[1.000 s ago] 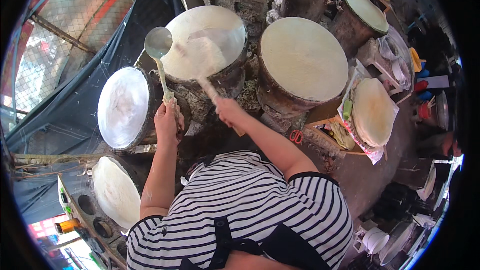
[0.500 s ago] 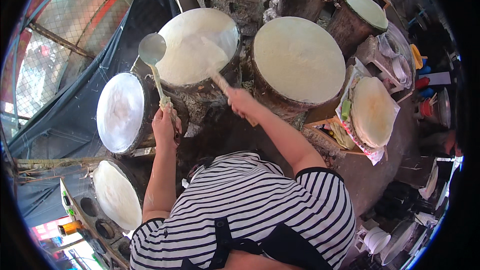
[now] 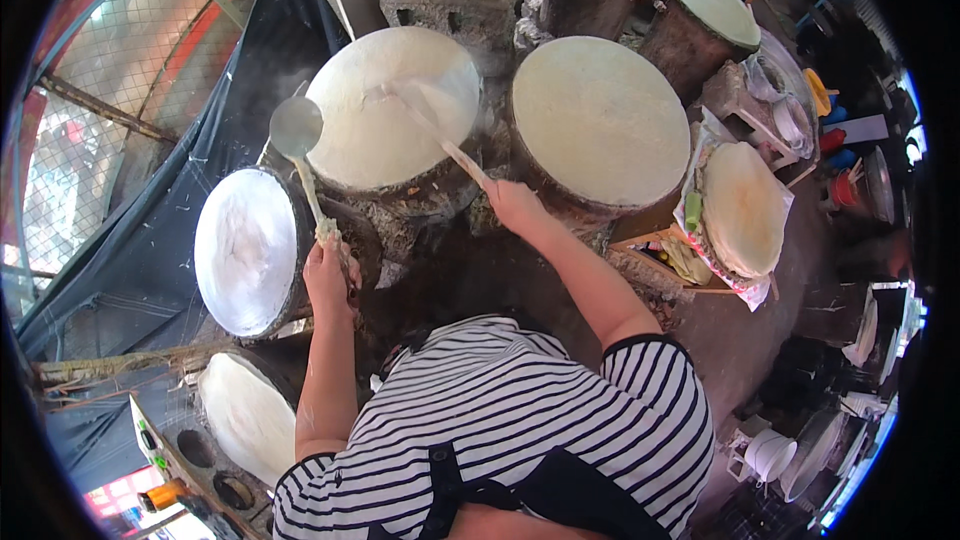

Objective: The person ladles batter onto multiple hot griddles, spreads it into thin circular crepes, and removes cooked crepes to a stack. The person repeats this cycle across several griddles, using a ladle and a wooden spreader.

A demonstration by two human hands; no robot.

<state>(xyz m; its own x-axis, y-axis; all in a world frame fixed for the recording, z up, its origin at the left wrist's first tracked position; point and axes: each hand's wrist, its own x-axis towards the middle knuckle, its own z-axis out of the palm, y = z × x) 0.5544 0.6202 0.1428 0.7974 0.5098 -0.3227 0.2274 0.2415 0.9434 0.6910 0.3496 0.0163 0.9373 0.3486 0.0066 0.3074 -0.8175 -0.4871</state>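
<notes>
My left hand (image 3: 328, 272) is closed around the handle of a ladle (image 3: 297, 127), whose metal bowl points up and away from me. Closed on the wooden handle of a spreader (image 3: 461, 157), my right hand (image 3: 515, 205) reaches forward. The spreader's blade is smeared by motion on pale batter (image 3: 352, 145), which covers a round griddle (image 3: 425, 182). Left of the ladle stands a bare silvery griddle (image 3: 245, 285). To the right, a second batter-covered griddle (image 3: 600, 120) sits close to my right hand.
A stack of large thin flatbreads (image 3: 742, 210) lies on a patterned cloth at right, beside a green object (image 3: 692, 210). Another covered griddle (image 3: 250, 415) stands near left. More drum-shaped stoves stand at the back right. A dark tarp (image 3: 215, 145) hangs along the left.
The spreader's blade has moved toward the griddle's far side, and batter covers the silvery patch there. My right hand has shifted right. The ladle stays in my left hand.
</notes>
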